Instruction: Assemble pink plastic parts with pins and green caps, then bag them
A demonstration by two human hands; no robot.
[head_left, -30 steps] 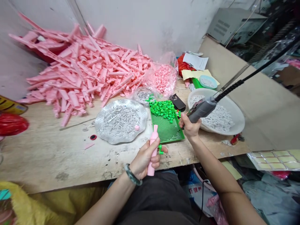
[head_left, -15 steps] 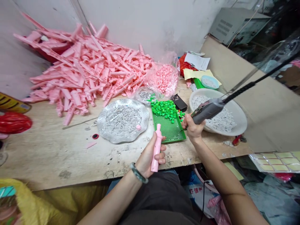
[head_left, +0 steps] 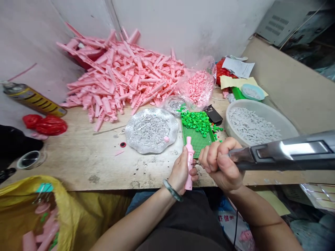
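Note:
My left hand (head_left: 180, 171), with a bangle at its wrist, is closed round a pink plastic tube (head_left: 188, 167) held nearly upright at the front of the workbench. In my right hand (head_left: 222, 164) is a grey electric screwdriver (head_left: 282, 151), lying almost level and pointing left. Its thin bit reaches the right side of the tube; the fingers partly hide the tip, and whether a screw sits on it I cannot tell. Just beyond both hands lies a green perforated tray (head_left: 195, 140) with small green plastic parts (head_left: 196, 122).
A foil-like dish (head_left: 131, 134) of screws and small pale pieces stands left of the tray. Behind rises a pile of pink parts (head_left: 125, 76). At right is a white basin (head_left: 293, 129) of white pieces. A yellow sack (head_left: 61, 212) hangs at front left; a spray can (head_left: 39, 101) lies behind it.
My right hand has turned the screwdriver from slanting up to nearly level and brought its bit to the pink tube. The view has swung left; the left hand keeps its grip.

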